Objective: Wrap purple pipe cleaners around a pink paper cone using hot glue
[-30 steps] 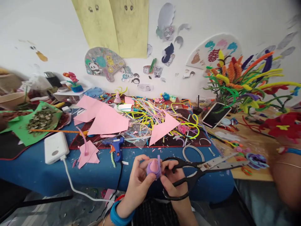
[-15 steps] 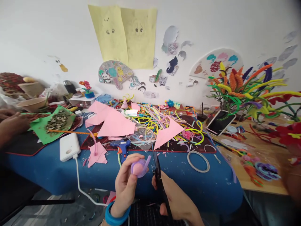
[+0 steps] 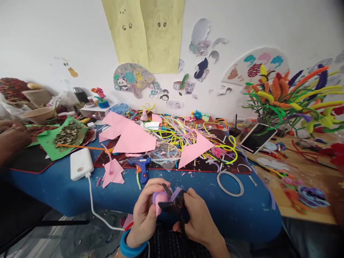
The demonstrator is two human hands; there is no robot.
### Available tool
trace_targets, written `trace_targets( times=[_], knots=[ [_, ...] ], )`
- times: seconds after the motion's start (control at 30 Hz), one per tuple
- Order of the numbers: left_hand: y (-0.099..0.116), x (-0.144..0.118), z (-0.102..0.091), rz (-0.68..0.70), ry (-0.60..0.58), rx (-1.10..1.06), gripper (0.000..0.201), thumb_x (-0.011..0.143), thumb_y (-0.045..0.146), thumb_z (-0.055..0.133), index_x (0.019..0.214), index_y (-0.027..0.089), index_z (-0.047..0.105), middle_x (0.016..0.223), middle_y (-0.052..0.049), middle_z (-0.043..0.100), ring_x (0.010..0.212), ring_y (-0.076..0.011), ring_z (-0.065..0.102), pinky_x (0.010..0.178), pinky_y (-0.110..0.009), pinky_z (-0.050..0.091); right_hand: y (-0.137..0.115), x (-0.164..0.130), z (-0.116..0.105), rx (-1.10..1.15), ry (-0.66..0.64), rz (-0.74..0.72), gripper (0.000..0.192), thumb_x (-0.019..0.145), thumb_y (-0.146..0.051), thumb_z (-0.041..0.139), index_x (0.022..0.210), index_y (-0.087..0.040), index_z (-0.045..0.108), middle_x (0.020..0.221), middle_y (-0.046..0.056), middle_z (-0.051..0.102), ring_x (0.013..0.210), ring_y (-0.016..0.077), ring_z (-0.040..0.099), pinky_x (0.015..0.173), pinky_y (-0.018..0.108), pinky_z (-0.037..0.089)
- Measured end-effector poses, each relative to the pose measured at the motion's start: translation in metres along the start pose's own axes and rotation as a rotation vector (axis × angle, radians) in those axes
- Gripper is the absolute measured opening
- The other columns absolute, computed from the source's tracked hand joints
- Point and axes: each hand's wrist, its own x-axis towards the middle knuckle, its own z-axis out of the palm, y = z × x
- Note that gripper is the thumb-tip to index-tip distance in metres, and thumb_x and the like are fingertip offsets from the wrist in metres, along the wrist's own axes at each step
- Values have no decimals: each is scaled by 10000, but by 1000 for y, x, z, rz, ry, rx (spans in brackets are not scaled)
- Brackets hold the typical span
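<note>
Pinched in my left hand [image 3: 144, 213] is a small pink piece [image 3: 161, 199] wrapped in fuzzy purple pipe cleaner. A purple pipe cleaner end [image 3: 176, 194] sticks out from it toward the right. My right hand [image 3: 201, 219] grips black scissors [image 3: 176, 208] by the handles. The parted scissor blades point left, one above and one below, close around the purple end beside the pink piece. Whether the blades touch it I cannot tell. A blue glue gun [image 3: 143, 168] lies on the table just beyond my left hand.
Pink sheets [image 3: 135, 138] and many loose pipe cleaners [image 3: 172, 132] cover a dark mat. A white power bank [image 3: 81, 164] with a cable sits left; a clear ring [image 3: 230, 193] lies right. A phone [image 3: 255, 138] leans near pipe-cleaner flowers [image 3: 279, 89]. Another person's hand [image 3: 13, 138] works at far left.
The scissors have swung from pointing upward to pointing left, their blades now parted at the purple end. The pink piece has been turned in my left hand. The view has shifted slightly.
</note>
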Motion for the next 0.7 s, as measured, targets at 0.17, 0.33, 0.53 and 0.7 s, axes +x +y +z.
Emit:
trace_targets(
  times=[0.17, 0.33, 0.53, 0.7],
  knots=[
    [2, 0, 2, -62, 61, 3, 222, 986, 380, 612, 1115, 220, 696, 1114, -123, 681, 1006, -257, 646, 786, -331, 560, 3, -1, 5, -23, -2, -27, 344, 859, -479, 669, 710, -242, 470, 711, 33, 588, 692, 228, 498, 592, 330, 333],
    [0, 4, 4, -74, 71, 42, 278, 1004, 407, 570, 1140, 200, 699, 1101, -133, 675, 1009, -265, 640, 850, -376, 546, 14, -3, 11, -44, -34, -49, 276, 856, -285, 606, 705, -260, 377, 696, 14, 534, 663, 217, 497, 588, 321, 313],
    [-5, 4, 1, -121, 98, 18, 313, 958, 456, 640, 1120, 201, 721, 1106, -133, 702, 1059, -284, 646, 913, -403, 543, 13, -1, 10, 14, -104, -7, 237, 855, -264, 621, 733, -253, 419, 718, 8, 551, 702, 222, 507, 612, 324, 354],
    [-9, 1, -1, -192, 118, 6, 311, 959, 433, 646, 1147, 196, 723, 1153, -140, 705, 1101, -292, 648, 951, -404, 530, 6, 1, 7, 25, -89, -1, 328, 894, -485, 618, 746, -247, 447, 744, 22, 574, 709, 223, 497, 633, 346, 385]
  ],
)
